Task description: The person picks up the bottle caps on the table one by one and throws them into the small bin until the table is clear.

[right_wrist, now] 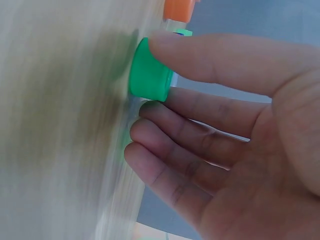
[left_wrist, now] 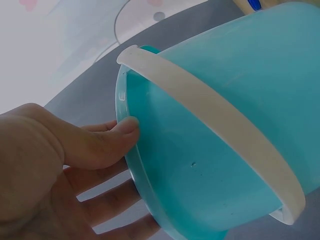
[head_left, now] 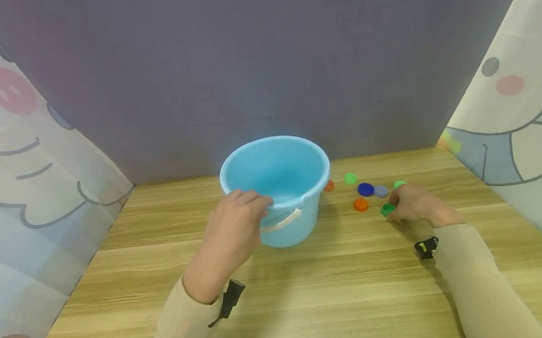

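Note:
A light blue bucket with a white handle stands upright on the wooden table. My left hand grips its near left rim, thumb outside and fingers reaching over the inside in the head view. To the right, my right hand pinches a green bottle cap between thumb and index finger, close against the tabletop. The other right fingers are loosely bent beside it. Around that hand lie a light green cap, a pale purple cap, a dark blue cap and an orange cap.
Farther left, another light green cap and a red-orange cap lie near the bucket's right side. A dark grey panel rises behind the table. Cartoon-printed curtains hang at both sides.

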